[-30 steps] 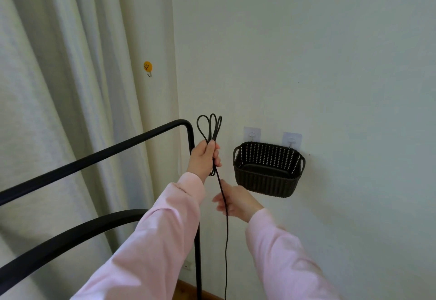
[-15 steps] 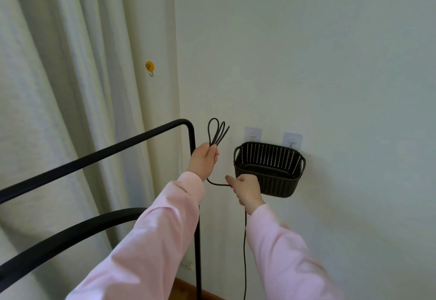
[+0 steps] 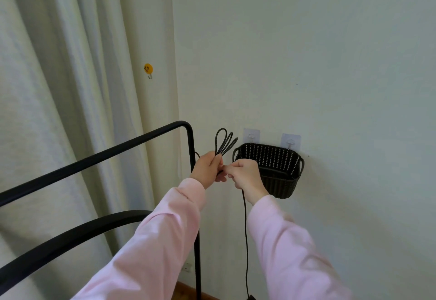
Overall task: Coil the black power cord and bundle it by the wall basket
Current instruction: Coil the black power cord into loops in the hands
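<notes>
My left hand (image 3: 208, 169) grips the black power cord (image 3: 224, 143), whose folded loops stick up above the fist. My right hand (image 3: 245, 174) pinches the same cord right beside the left hand, fingertips touching. From the right hand the cord hangs straight down to the bottom edge of the view. A dark woven wall basket (image 3: 271, 169) hangs on two clear adhesive hooks just right of and behind my right hand; it looks empty.
A black metal rack frame (image 3: 132, 145) runs from the left, its upright post just left of my hands. Pale curtains (image 3: 70, 87) hang at the left. A yellow smiley hook (image 3: 148, 69) sticks on the wall above. A white wall outlet (image 3: 187, 267) sits low.
My right hand rose from below, bringing a length of cord up, and now meets my left hand. The loops above the left hand have tilted toward the basket.
</notes>
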`<state>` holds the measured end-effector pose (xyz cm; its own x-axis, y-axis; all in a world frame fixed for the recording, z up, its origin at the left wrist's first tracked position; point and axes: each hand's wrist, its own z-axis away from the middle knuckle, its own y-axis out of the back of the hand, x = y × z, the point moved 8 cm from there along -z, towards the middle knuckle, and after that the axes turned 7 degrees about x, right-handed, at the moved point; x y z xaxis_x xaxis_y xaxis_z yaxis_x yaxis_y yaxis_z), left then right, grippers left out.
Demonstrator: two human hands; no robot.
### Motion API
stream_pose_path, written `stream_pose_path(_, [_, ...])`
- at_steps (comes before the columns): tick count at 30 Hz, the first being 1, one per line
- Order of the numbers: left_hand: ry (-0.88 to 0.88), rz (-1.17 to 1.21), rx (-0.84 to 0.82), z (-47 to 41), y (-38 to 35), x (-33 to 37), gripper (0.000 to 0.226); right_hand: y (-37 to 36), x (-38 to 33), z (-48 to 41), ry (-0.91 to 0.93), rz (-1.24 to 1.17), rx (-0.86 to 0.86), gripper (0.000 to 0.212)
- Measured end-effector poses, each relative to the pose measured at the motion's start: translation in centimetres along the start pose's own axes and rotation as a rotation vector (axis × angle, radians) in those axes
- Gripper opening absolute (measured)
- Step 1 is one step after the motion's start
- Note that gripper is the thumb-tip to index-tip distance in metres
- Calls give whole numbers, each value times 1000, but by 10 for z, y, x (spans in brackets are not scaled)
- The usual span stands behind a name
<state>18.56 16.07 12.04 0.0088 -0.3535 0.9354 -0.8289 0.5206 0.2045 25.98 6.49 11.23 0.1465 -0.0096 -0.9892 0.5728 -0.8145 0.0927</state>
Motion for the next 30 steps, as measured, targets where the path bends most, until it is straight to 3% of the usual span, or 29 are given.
stream_pose_path(7, [-98,-135,72,-2,5,7,35,-11,-3,6,23,-6,-159,14])
stream_pose_path(13, [52,65,152,-9,26,3,31,-3,39,12,-94,216,-321,14])
stream_pose_path(19, [82,97,121,-6,23,2,31,11,47,7,-170,-191,-147,16])
stream_pose_path(24, [56,138,63,-3,17,4,31,15,33,1,-165,-328,-37,18])
stream_pose_path(30, [-14,9,40,0,5,-1,34,16,8,-3,-114,-483,107,21])
